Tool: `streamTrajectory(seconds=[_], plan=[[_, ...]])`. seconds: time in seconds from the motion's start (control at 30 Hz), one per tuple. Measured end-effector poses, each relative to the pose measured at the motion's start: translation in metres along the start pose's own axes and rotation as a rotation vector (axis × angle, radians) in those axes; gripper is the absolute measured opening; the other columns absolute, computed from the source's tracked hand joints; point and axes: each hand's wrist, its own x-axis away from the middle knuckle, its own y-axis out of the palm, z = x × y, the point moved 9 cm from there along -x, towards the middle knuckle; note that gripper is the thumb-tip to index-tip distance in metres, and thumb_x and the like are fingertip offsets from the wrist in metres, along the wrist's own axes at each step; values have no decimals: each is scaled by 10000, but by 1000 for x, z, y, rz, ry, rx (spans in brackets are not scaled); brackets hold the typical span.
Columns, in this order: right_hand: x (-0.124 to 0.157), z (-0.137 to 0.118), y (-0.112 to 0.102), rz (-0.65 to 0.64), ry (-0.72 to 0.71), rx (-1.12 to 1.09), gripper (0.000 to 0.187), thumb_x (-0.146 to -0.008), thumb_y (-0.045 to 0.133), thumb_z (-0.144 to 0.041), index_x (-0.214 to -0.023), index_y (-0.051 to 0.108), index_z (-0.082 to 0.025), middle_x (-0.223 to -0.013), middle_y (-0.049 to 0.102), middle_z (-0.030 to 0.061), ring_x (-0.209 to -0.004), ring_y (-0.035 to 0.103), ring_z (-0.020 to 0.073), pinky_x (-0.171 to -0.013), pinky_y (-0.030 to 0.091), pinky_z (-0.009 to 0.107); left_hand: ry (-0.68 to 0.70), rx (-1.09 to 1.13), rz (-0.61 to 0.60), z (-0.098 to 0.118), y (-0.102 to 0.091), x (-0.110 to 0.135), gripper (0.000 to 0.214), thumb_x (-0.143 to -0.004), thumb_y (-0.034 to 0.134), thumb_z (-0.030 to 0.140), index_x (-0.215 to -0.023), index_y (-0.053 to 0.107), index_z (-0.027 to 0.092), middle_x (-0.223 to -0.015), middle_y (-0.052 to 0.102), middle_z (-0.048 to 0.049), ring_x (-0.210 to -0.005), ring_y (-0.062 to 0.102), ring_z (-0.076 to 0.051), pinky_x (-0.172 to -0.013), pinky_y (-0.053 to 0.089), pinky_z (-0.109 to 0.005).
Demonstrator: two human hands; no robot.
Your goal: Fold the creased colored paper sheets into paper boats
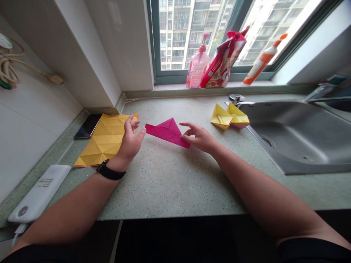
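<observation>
The person's right hand [197, 138] curves over the lower right part of a folded magenta paper triangle [167, 133], which lies flat on the speckled green stone countertop [164, 186]. Its thumb rests on the paper and its fingers arch just above, but this view cannot show whether the paper is actually pinched. The left hand [129, 143] stands open with its fingers spread, its thumb tip just beside the paper's long left point; any contact there is hard to make out. That hand overlaps the edge of a creased yellow origami sheet [105, 140], hiding part of it, and a black wristband watch [109, 171] circles the left wrist. A dark smartphone [87, 126] lies against the sheet's upper left edge, and a white power bank [38, 193] lies near the counter's front left edge, its small printing too fine to read. Beyond the right hand, two yellow paper boats [221, 117] touch each other, the farther one showing a pink underside. Past them, a steel sink [298, 138] runs out of the frame at the right, with its tap partly hidden behind the boats. On the windowsill stand a pink pump bottle [197, 62], a red patterned bag [223, 60] and an orange-capped tube [261, 60], their labels unreadable. A coiled cable [8, 62] hangs on the left wall, cut off by the frame.
</observation>
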Motion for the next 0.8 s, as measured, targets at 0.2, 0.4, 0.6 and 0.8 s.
streamTrajectory(seconds=[0.2, 0.4, 0.6, 0.8], plan=[[4, -4, 14, -121, 42, 60, 602, -991, 668, -293, -1588, 613, -231, -925, 848, 34, -753, 746, 200, -746, 605, 353, 319, -307, -397, 50, 38, 25, 435, -1077, 613, 283, -1509, 593, 244, -1444, 672, -118, -1407, 612, -301, -1261, 479, -567], [7, -18, 15, -88, -118, 348, 345, -1062, 619, -295, -1364, 784, -280, -931, 848, 37, -817, 764, 201, -836, 587, 360, 341, -457, -647, 49, 63, 44, 383, -1101, 600, 370, -1449, 700, 244, -1486, 686, -125, -1403, 613, -328, -1240, 481, -594], [10, -32, 14, 6, -374, 432, 352, -992, 669, -158, -1286, 805, -298, -1276, 812, 73, -1189, 740, 255, -1077, 590, 467, 268, -535, -764, 33, 67, 47, 430, -1129, 539, 437, -1499, 683, 271, -1610, 624, -116, -1522, 543, -345, -1348, 288, -695], [20, -42, 42, -202, -494, 406, 439, -954, 670, -85, -1321, 791, -293, -1402, 791, 51, -1330, 712, 233, -1172, 565, 471, 255, -548, -828, 34, 74, 52, 547, -1124, 543, 533, -1581, 600, 238, -1746, 473, -146, -1658, 372, -382, -1370, 152, -745]])
